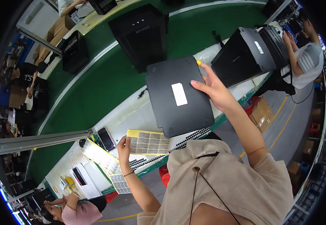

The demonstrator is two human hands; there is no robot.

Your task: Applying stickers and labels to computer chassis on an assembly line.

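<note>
My left hand (124, 150) pinches the left edge of a yellow-backed sheet of silvery labels (148, 142). Its right end meets the near corner of a dark grey panel with rounded corners (170, 112). My right hand (215, 90) grips this panel's right edge, thumb on the top face. A yellow cover wraps one fingertip of that hand. On the panel's face sits a white label (179, 94). What is under the panel is hidden.
More label sheets (110, 163) and a phone (106, 139) lie left of my hand, near rows of small black round parts (189, 139). A tall black box (138, 37) stands on the green conveyor (91, 105); another (241, 56) lies right. Co-workers sit around.
</note>
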